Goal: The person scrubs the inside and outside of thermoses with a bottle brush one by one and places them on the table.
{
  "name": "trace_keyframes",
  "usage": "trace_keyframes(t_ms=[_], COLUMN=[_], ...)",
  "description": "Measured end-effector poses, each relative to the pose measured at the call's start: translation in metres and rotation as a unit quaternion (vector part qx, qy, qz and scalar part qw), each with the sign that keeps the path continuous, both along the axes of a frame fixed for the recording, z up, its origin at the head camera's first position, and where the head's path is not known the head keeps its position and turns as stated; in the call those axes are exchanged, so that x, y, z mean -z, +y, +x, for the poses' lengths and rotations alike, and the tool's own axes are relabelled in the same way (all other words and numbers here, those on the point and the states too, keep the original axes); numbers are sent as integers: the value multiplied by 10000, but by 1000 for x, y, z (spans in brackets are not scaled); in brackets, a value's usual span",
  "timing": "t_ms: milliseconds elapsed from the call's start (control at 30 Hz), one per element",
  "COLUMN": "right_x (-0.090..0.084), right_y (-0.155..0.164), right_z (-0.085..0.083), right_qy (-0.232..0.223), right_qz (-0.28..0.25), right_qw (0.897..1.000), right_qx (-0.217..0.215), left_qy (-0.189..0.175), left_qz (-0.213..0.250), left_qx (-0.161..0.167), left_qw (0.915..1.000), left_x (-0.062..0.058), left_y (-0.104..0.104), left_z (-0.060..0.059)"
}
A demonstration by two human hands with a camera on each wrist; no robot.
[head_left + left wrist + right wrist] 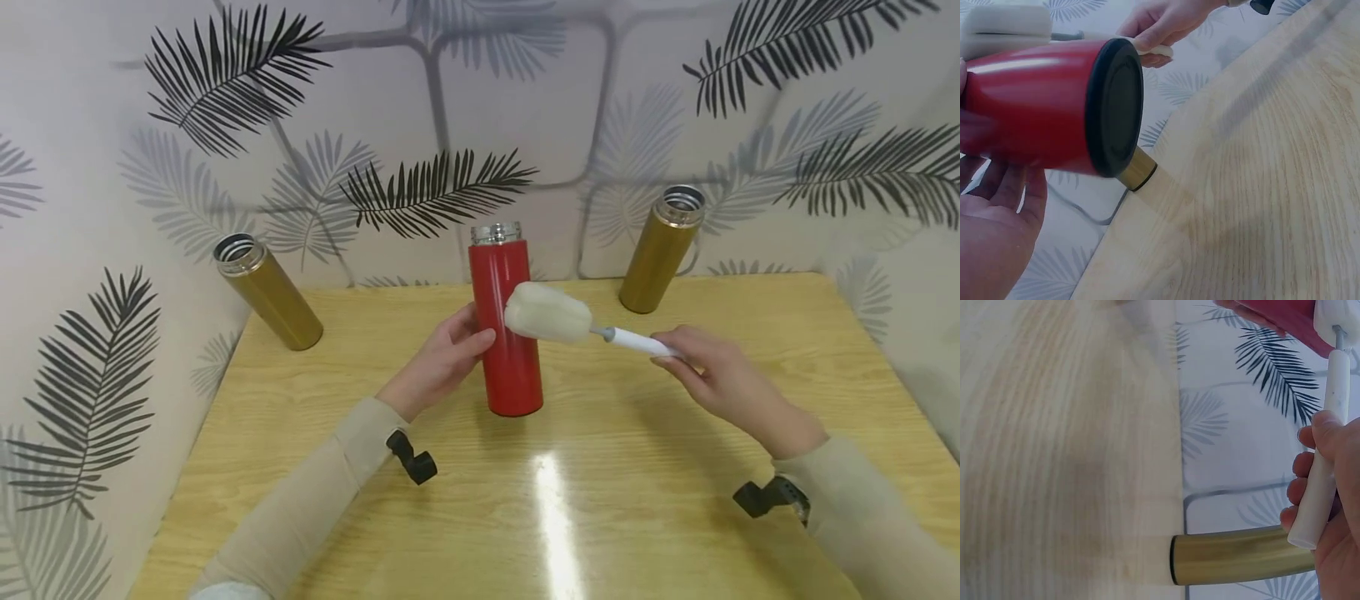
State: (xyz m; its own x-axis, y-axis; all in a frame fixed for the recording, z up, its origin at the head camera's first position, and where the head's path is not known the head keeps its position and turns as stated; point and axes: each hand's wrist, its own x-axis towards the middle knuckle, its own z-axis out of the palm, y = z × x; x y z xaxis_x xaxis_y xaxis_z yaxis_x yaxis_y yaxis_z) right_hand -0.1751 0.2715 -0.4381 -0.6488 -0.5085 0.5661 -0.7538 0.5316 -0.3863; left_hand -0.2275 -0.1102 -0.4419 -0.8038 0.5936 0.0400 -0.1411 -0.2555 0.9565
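My left hand (pixel 448 354) grips a red thermos bottle (pixel 512 375) with a bare metal neck and no lid on it. In the left wrist view the black base of the bottle (pixel 1116 109) shows, lifted off the table. A bottle brush (pixel 633 342) is held by its white handle in my right hand (pixel 716 375). Its pale sponge head (pixel 551 312) lies across the front of the red bottle in the head view; whether they touch I cannot tell. The right wrist view shows fingers (pixel 1297 490) wrapped round the white handle (pixel 1316 506).
Two lidless gold thermos bottles stand at the back of the wooden table (pixel 420 517), one gold bottle (pixel 277 300) at the left and another gold bottle (pixel 656 258) at the right. Behind them rises a wall (pixel 517 108) with a leaf pattern.
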Motion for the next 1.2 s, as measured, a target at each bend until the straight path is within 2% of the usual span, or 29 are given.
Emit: trace_keyframes(t_ms=[167, 400, 567, 833, 1067, 1200], right_x=[8, 15, 19, 25, 26, 22], right_y=[2, 3, 6, 10, 17, 19], right_z=[1, 4, 10, 18, 21, 20], right_qy=[-222, -68, -189, -426, -395, -164], right_qz=[123, 173, 236, 426, 641, 1008], right_qw=[9995, 9993, 9990, 9976, 9961, 9946], right_qx=[-194, -335, -318, -350, -450, -155], left_qy=[-165, -130, -101, -263, -196, -107], left_qz=[163, 514, 773, 1069, 1176, 886], left_qx=[-213, -371, -464, -817, -1191, -1436], left_qw=[9995, 9979, 9959, 9906, 9857, 9856], left_x=[-3, -8, -9, -9, -9, -13], left_y=[-3, -3, -3, -5, -12, -16], left_z=[-4, -8, -9, -13, -16, -16])
